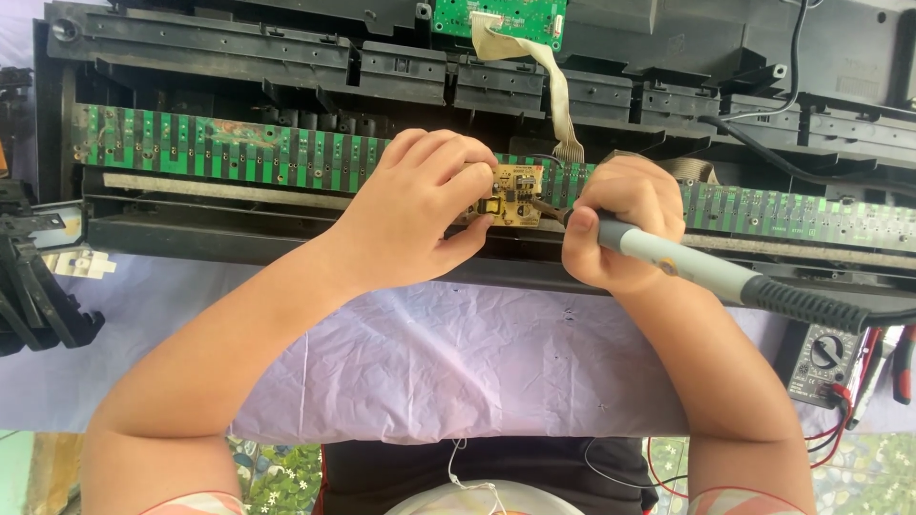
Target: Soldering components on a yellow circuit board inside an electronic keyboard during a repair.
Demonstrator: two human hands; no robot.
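Observation:
My left hand (420, 210) pinches a small yellow-brown circuit board (512, 191) by its left edge, holding it above the long green strip board (229, 153) of an opened black keyboard chassis (239, 57). My right hand (620, 229) grips a soldering iron with a grey handle (687, 262) and a black ribbed end (811, 307). Its tip points left and touches the right edge of the small board.
A pale ribbon cable (556, 91) runs from a green circuit board (498, 17) at the top down to the strip board. A multimeter (822, 366) with red leads lies at the right. A black plastic part (33, 286) sits at the left. Lilac cloth (429, 353) covers the table.

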